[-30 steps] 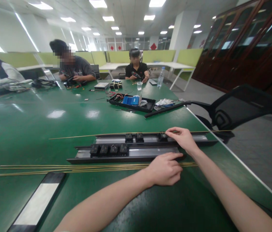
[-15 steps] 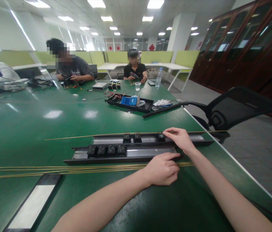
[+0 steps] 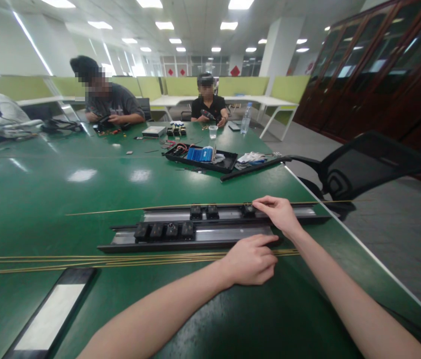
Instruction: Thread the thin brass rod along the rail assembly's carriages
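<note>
right hand (image 3: 279, 213) nearest rod (image 3: 180, 205) — grip narrow, hold can't be told | rod runs left-right along far rail (image 3: 228, 215) | left hand (image 3: 251, 260) by near rail (image 3: 228, 234), grip unclear

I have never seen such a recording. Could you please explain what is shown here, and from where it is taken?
There is no robot: these are a person's two bare hands. The camera is worn on that person's head, looking forward and down. On the green table lie a near channel with four black blocks and a far channel with three. The left hand rests by the right end of the near channel. The right hand has its fingertips at the rightmost block of the far channel, beside a thin rod; which of the two it grips, I cannot tell. More rods and a dark bar with a white panel lie nearer the person. A black tray lies farther back.
</note>
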Tool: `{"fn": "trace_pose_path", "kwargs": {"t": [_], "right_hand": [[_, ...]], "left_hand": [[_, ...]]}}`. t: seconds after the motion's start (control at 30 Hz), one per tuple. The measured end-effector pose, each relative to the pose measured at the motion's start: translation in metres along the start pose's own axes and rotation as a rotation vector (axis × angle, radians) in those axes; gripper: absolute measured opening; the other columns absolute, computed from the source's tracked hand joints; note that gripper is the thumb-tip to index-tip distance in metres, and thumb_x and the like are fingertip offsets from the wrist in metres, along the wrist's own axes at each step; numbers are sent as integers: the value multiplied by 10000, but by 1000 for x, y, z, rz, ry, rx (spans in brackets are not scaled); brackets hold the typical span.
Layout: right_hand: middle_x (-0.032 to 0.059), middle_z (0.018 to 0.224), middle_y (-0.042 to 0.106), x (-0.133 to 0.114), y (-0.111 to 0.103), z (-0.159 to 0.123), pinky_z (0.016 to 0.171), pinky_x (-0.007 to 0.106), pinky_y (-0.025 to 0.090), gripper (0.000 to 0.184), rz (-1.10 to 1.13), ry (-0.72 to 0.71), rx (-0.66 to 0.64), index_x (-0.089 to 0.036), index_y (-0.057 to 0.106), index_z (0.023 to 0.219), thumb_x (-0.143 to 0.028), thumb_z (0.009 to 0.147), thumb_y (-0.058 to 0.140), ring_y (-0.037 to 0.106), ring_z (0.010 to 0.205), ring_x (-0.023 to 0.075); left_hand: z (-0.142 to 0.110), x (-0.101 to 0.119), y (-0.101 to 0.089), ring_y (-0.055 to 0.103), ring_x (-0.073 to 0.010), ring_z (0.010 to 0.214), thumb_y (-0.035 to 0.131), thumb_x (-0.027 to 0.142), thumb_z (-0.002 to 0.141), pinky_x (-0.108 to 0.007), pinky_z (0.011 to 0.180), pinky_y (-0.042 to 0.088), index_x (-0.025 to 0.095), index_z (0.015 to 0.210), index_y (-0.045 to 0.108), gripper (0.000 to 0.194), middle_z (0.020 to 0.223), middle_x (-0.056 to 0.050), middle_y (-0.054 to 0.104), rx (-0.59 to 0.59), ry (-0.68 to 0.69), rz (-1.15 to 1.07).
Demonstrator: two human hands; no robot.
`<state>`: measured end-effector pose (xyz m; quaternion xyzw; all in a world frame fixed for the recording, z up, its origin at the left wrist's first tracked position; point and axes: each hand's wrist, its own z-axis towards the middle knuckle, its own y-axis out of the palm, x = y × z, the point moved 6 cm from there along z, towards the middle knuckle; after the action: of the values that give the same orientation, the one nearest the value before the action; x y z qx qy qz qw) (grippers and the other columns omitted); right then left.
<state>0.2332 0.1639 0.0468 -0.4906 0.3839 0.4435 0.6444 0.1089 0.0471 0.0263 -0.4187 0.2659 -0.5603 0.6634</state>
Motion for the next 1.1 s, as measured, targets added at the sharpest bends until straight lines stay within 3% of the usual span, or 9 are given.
{"fn": "trace_pose_path", "kwargs": {"t": [0.27, 0.53, 0.63, 0.73, 1.1], "right_hand": [[82, 866, 789, 5, 0, 2, 847, 380, 536, 390, -26, -51, 19, -178, 810, 823, -539, 678, 831, 718, 859, 254], [82, 839, 782, -1, 1, -1, 739, 338, 522, 379, -19, -18, 19, -170, 804, 830, -510, 668, 843, 687, 769, 217], [62, 747, 749, -3, -1, -2, 619, 299, 474, 404, -16, 15, 12, -155, 799, 854, -511, 669, 844, 618, 644, 166], [12, 583, 645, -2, -5, -3, 489, 261, 344, 455, -5, 60, 8, -136, 791, 889, -530, 667, 842, 464, 510, 107], [-26, 505, 524, -2, -9, -2, 472, 251, 272, 489, -2, 88, -12, -129, 778, 859, -561, 642, 847, 383, 502, 93]], "left_hand": [[0, 1, -2, 511, -266, 1381, 489, 220, 949, -370, 1173, 408, 132, 939, 741, 267, 964, -64, 768, 3, 20, 10], [-1, 0, 1, 493, -254, 1403, 482, 223, 955, -361, 1187, 391, 139, 954, 742, 273, 981, -69, 768, 6, 15, 11], [-2, -1, 1, 495, -254, 1402, 490, 223, 951, -363, 1190, 390, 138, 957, 742, 266, 987, -71, 769, 8, 14, 13], [-2, -1, 1, 494, -252, 1403, 501, 224, 948, -366, 1183, 399, 138, 955, 740, 254, 986, -74, 769, 2, 10, 17], [-2, -1, 2, 491, -260, 1406, 487, 230, 955, -369, 1187, 392, 142, 947, 738, 265, 986, -72, 767, 6, 12, 11]]}}
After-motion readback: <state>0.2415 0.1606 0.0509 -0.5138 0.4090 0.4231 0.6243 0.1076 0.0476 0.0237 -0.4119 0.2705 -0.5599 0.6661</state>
